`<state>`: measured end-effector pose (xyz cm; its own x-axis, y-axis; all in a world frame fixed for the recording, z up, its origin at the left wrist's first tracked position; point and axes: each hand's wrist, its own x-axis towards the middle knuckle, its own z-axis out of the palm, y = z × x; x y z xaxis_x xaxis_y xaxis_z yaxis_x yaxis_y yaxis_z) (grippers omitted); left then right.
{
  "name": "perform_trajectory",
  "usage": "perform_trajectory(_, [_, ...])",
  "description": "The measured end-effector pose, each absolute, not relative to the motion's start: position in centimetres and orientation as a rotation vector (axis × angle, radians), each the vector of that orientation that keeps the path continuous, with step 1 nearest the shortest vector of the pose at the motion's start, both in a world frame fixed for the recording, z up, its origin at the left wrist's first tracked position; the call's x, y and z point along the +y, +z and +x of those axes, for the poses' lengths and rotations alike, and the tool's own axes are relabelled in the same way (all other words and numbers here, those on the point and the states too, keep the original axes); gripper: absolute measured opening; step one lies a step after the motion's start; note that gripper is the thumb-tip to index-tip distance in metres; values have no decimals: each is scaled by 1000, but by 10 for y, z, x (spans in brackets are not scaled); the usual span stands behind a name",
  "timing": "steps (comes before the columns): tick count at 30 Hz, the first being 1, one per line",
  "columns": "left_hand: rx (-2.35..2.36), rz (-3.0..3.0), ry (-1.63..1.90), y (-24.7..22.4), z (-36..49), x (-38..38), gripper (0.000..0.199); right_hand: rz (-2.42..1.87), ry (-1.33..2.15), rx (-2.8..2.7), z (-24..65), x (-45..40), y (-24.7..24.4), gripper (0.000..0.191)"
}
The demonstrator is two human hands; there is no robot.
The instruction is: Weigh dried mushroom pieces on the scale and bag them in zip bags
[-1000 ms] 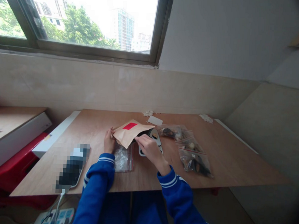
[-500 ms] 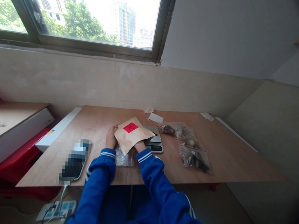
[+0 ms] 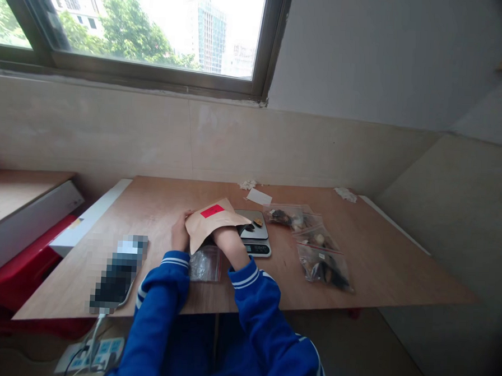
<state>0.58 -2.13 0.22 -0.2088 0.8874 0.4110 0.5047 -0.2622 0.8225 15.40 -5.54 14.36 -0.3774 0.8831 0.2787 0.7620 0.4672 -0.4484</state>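
A brown kraft paper bag [image 3: 198, 227] with a red label is tilted in front of me. My left hand [image 3: 180, 233] grips its left edge, fingers partly behind it. My right hand [image 3: 230, 243] reaches in at the bag's lower right side, and its fingers are hidden by the paper. Just right of the bag stands a digital kitchen scale [image 3: 262, 233]. On its plate lie a small yellow-brown piece [image 3: 257, 222] and some dark pieces [image 3: 246, 228], partly covered by the bag. Below the bag lies a clear zip bag [image 3: 205, 266].
Several zip bags [image 3: 323, 267] with dark and pale dried pieces lie right of the scale. A white card [image 3: 259, 197] and crumpled tissue [image 3: 248, 184] are at the back. On the left a phone [image 3: 120, 271] is plugged into a cable, near the table's front edge.
The paper bag has tipped, its label now more foreshortened. More of my right hand shows below the bag, and more dark pieces show on the scale. The view has shifted slightly.
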Motion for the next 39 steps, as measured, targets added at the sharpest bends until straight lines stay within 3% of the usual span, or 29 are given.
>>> perform_trajectory(11, [1629,1715,1418,10,8,-28,44,-1348,389,-2318,203,-116,173,22])
perform_trajectory(21, [1656,1708,1456,8,7,-25,41,-1077,233,-1609,250,-129,142,20])
perform_trajectory(25, [1675,1700,1442,-1,3,-20,42,-1230,130,-1259,283,-120,98,22])
perform_trajectory(30, [1698,1656,1461,-8,2,-16,42,-1578,78,-1368,309,-97,43,26])
perform_trajectory(39, [1691,1630,1460,-10,2,-15,43,-1851,58,-1644,300,-95,43,35])
